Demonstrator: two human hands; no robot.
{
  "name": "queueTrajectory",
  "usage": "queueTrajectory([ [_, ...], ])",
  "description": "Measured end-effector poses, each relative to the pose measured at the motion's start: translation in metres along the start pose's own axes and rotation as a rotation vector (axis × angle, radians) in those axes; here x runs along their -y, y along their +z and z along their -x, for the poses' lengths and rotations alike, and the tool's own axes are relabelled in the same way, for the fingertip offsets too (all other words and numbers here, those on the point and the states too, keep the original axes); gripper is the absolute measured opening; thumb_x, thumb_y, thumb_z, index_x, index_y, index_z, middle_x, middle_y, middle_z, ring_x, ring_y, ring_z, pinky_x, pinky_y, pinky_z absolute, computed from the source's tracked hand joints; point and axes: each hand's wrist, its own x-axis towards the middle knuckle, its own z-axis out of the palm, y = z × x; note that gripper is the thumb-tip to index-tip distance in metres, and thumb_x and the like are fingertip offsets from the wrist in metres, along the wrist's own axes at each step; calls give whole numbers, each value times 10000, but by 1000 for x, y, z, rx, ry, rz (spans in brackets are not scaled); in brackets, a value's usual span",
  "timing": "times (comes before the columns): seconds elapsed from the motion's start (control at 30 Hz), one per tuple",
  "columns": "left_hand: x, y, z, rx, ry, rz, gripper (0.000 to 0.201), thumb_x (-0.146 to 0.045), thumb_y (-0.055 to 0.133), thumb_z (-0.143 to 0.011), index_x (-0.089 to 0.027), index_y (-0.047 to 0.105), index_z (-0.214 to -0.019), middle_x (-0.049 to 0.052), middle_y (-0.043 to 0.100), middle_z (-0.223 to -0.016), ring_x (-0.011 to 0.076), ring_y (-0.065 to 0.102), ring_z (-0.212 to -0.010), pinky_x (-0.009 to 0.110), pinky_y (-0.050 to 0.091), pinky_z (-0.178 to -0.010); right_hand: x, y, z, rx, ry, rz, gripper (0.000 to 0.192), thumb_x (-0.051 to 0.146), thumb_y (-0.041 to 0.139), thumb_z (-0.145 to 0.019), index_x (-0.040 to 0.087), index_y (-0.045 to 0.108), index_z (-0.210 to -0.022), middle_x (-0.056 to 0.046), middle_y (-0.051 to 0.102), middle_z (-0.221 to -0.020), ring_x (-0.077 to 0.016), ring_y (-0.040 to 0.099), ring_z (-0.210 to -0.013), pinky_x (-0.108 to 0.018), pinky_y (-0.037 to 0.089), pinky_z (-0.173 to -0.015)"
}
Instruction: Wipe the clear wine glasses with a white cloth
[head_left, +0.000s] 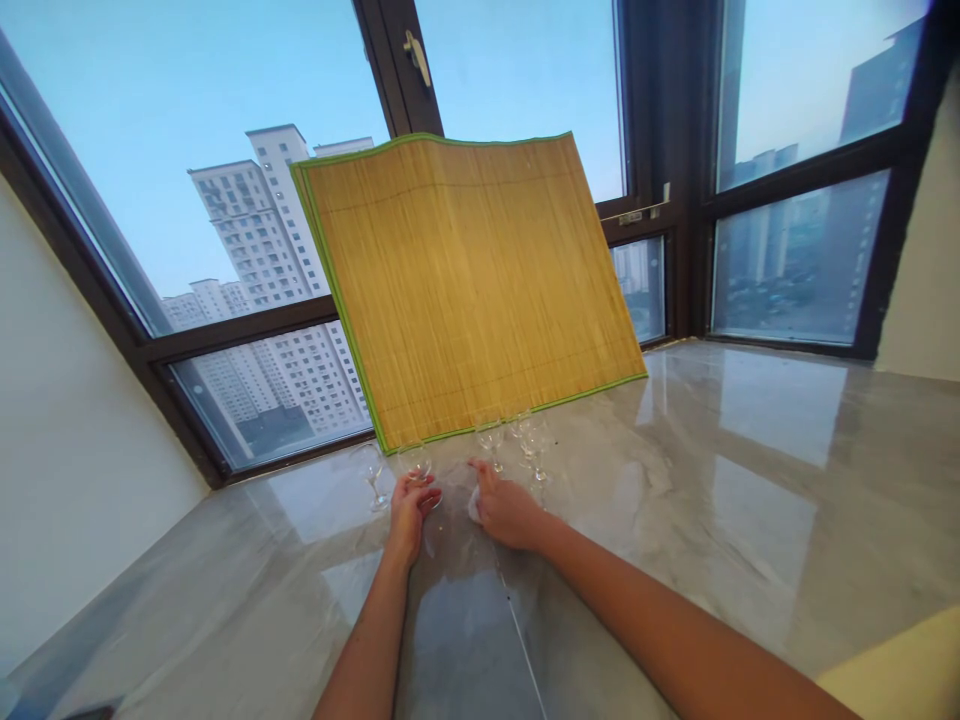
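Observation:
My left hand (411, 518) is curled round the stem of a clear wine glass (415, 460), which stands or hovers just above the marble sill; whether its foot touches I cannot tell. A second stemmed glass (373, 478) is upright just left of that hand. My right hand (508, 508) is closed on a crumpled white cloth (474, 504), mostly hidden under the fingers, close to the surface. Behind the right hand stands another stemmed glass (491, 440), with more clear glasses (534, 445) grouped to its right.
A folded bamboo mat (472, 290) with green edging leans against the dark window frame (660, 120) behind the glasses. The glossy grey marble sill (637, 560) reaches out on both sides. White walls (67, 420) bound it, and a pale yellow thing (907, 665) lies at lower right.

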Motion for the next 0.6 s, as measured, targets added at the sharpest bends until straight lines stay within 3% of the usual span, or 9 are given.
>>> queueTrajectory([
  [0.13, 0, 1, 1, 0, -6, -1, 488, -156, 680, -547, -211, 533, -1009, 14, 705, -868, 144, 676, -629, 291, 519, -674, 2, -1, 1, -11, -1, 23, 630, 152, 474, -860, 38, 309, -1457, -277, 423, -1434, -277, 626, -1093, -378, 538, -831],
  [0.3, -1, 1, 1, -8, -7, -1, 484, -159, 679, -544, -211, 536, -1004, 14, 704, -858, 142, 671, -625, 293, 520, -676, 1, -3, 1, 19, 12, 32, 532, 154, 462, -876, 81, 372, -1396, -219, 495, -1383, -245, 638, -1056, -347, 507, -851],
  [0.47, -1, 2, 1, -15, -15, -13, 477, -150, 675, -539, -220, 539, -991, 8, 704, -849, 142, 668, -617, 291, 517, -662, 3, -9, 2, 79, 54, 47, 402, 186, 547, -852, 168, 478, -1248, -117, 649, -1192, -257, 676, -968, -336, 484, -792],
  [0.6, -2, 3, 2, -13, -9, -15, 473, -155, 677, -541, -219, 538, -989, 11, 706, -858, 135, 664, -623, 290, 519, -673, 14, -10, 7, 95, 62, 66, 347, 183, 556, -863, 169, 507, -1207, -121, 681, -1108, -271, 681, -960, -335, 476, -771],
])
